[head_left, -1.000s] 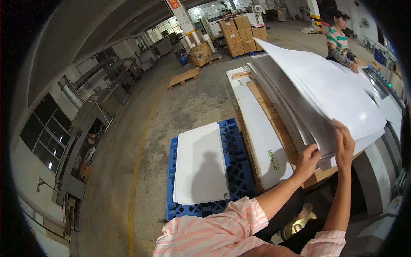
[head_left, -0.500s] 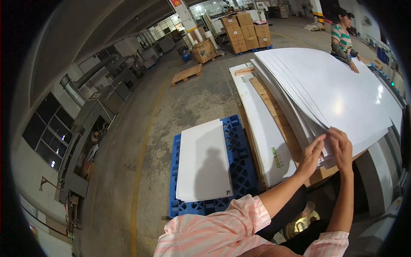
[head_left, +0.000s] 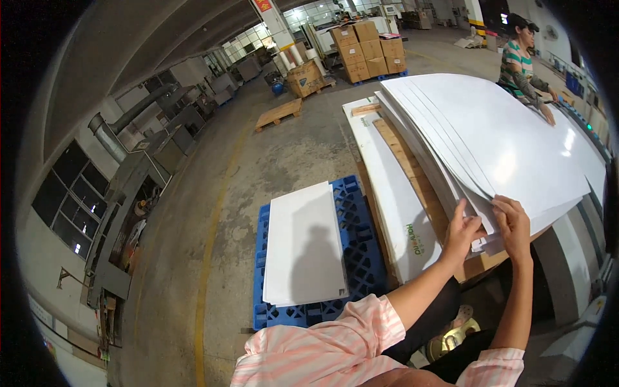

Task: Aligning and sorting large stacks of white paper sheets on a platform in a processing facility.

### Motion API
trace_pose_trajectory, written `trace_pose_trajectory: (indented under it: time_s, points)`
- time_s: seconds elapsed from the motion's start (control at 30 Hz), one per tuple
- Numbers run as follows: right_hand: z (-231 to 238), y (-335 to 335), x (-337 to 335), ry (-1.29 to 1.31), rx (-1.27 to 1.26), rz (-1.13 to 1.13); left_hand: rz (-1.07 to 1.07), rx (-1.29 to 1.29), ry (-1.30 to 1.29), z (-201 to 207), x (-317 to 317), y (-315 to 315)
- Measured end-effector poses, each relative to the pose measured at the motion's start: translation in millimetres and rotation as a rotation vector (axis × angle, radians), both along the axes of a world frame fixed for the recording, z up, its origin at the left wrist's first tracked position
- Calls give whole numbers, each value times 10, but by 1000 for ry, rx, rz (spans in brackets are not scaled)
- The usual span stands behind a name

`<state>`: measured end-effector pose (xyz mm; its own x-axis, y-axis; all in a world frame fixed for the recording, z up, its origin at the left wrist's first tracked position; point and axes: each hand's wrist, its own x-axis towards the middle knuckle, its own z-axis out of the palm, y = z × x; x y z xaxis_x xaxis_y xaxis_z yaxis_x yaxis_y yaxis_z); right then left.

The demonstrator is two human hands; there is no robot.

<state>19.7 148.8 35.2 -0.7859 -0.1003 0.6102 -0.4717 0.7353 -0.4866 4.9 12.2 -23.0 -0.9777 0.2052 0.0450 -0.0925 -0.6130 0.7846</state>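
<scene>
A tall stack of large, glossy white sheets lies to my right, its near corner fanned into several layers. My right hand is closed on the near corner of the upper sheets, lifting them a little off those below. Just left of it, my left hand is beside the edges of the lower sheets, fingers and thumb apart. I cannot tell whether its fingertips touch the paper. At the far side of the stack, another person in a striped top has a hand over the sheets.
Left of the stack runs a long white wrapped board with a wooden slat. A smaller pile of white sheets rests on a blue plastic pallet. Farther off are a wooden pallet and stacked cardboard boxes. Machinery lines the left wall.
My left hand has drawn slightly left, away from my right hand, and its fingers have spread. My right hand keeps the corner. The other person's hand has shifted right.
</scene>
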Motion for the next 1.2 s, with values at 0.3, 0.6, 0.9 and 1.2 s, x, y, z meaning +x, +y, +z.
trace_pose_trajectory:
  time_s: [0.3, 0.6, 0.9, 1.2]
  points:
    - [71, -74, 6, 432, 337, -75, 19, -116, 101, 33, -84, -9]
    - [0, 98, 69, 169, 185, 13, 48, -127, 71, 52, -112, 56]
    - [-167, 57, -158, -11, -540, -7, 117, -228, 21, 88, -41, 39]
    - [25, -25, -103, 228, -235, -81, 87, -198, 82, 31, -52, 8]
